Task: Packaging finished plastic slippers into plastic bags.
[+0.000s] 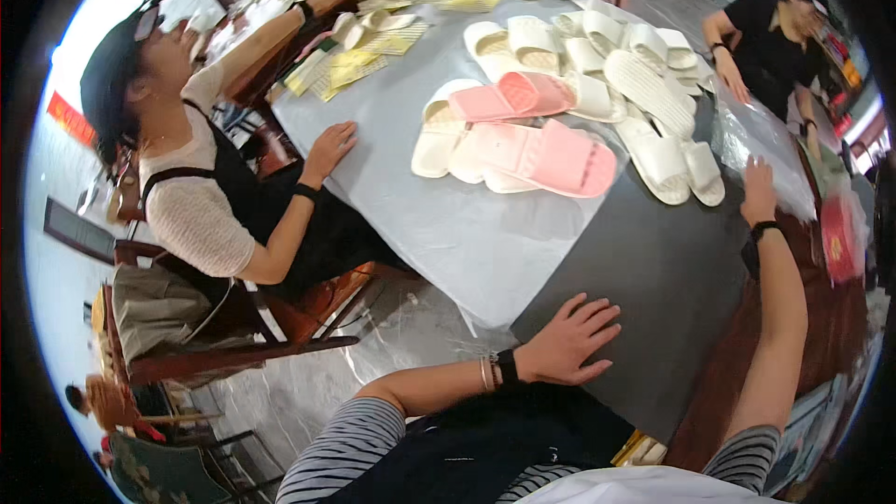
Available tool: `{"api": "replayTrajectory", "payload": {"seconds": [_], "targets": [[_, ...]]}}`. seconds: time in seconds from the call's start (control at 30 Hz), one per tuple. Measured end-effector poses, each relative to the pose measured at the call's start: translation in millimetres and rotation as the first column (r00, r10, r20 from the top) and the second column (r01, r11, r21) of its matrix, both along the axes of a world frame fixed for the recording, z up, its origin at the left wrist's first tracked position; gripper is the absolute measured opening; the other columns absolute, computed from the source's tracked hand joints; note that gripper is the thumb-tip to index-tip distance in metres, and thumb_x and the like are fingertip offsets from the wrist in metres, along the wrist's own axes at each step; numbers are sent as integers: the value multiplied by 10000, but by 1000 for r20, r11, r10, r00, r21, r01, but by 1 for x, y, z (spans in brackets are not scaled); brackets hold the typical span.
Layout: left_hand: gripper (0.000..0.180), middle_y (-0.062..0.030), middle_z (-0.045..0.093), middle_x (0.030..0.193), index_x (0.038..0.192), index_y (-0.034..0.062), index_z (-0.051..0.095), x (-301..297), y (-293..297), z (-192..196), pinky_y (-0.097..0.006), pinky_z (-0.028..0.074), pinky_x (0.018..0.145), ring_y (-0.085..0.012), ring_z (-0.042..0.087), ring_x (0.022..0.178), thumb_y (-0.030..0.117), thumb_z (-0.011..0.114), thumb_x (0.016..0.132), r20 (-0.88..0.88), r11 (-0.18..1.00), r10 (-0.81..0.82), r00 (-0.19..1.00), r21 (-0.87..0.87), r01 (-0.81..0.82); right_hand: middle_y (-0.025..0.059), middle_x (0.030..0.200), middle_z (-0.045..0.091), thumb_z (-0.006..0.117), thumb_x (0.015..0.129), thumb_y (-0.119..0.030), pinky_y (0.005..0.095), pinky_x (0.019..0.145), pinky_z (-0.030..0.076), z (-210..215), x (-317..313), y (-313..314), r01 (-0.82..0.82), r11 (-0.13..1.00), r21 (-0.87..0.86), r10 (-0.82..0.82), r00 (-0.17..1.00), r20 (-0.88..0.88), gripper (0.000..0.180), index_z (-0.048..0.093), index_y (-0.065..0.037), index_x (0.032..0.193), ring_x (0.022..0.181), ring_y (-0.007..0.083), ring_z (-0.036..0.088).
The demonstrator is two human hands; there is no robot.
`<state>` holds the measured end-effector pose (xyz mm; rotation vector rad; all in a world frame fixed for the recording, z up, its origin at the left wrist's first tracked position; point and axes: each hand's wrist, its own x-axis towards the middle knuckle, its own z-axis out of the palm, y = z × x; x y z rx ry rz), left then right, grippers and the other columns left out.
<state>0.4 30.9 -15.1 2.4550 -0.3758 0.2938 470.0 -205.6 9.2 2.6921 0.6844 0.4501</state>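
Note:
My left hand [567, 342] lies flat on the dark grey table top [644, 289], fingers spread, holding nothing. Farther out on the right, my right hand [759, 190] reaches forward with its fingers stretched out beside a clear plastic bag [767, 145]; whether it touches the bag I cannot tell. Between and beyond my hands is a heap of white slippers [651, 89]. At its near left, a pink slipper [573, 161] and another pink slipper [511, 98] lie on top of white ones. A white slipper [705, 173] at the heap's near right edge is nearest my right hand.
A person [224, 159] sits at the left, one hand on the table and an arm stretched to the far side. Another person [775, 47] works at the right. Yellow printed sheets [359, 61] lie at the far left. A red package [843, 233] stands at the right.

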Motion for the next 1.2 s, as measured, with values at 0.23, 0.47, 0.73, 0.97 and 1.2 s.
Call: {"api": "replayTrajectory", "payload": {"seconds": [0.23, 0.47, 0.73, 0.97, 1.2], "targets": [[582, -187, 425, 1483, 1352, 19, 531, 4, -3, -3, -545, 226, 1165, -349, 365, 1400, 437, 562, 948, 24, 998, -65, 998, -16, 66, 152, 1415, 486, 566, 882, -70, 455, 965, 498, -21, 57, -18, 84, 995, -46, -78, 990, 115, 561, 420, -99, 1423, 1261, 373, 506], [548, -156, 454, 1477, 1344, 66, 564, 3, 4, 8, -536, 231, 1164, -323, 378, 1401, 417, 597, 924, -45, 999, -4, 999, 40, 5, 231, 989, 665, 483, 912, -142, 510, 843, 477, 28, 59, -27, -145, 958, 247, 117, 985, 126, 216, 666, -37, 959, 970, 420, 623], [523, -154, 475, 1449, 1321, 71, 575, 8, -6, 15, -539, 242, 1155, -339, 402, 1371, 358, 631, 888, -22, 997, -59, 998, 55, 60, 187, 930, 684, 583, 755, 19, 480, 809, 496, 88, -72, -127, -180, 959, 220, 180, 984, 21, 283, 698, -106, 982, 939, 398, 634], [748, -207, 436, 1471, 1504, 51, 343, 12, -18, 30, -530, 337, 1120, -346, 396, 1382, 413, 639, 919, -229, 909, -44, 972, -412, -56, 135, 1086, 696, 593, 749, 23, 440, 844, 527, 101, -279, -174, -230, 926, 299, 291, 940, -177, 436, 675, -97, 1161, 995, 350, 649], [804, -193, 464, 1447, 1527, -15, 231, 87, -120, 54, -443, 434, 1062, -304, 504, 1283, 441, 599, 977, -399, 35, -736, 547, -829, -558, 32, 1097, 699, 665, 763, -83, 311, 782, 558, 100, -403, -151, -490, 823, 287, 533, 840, -95, 414, 664, -107, 1176, 961, 216, 672]]}}
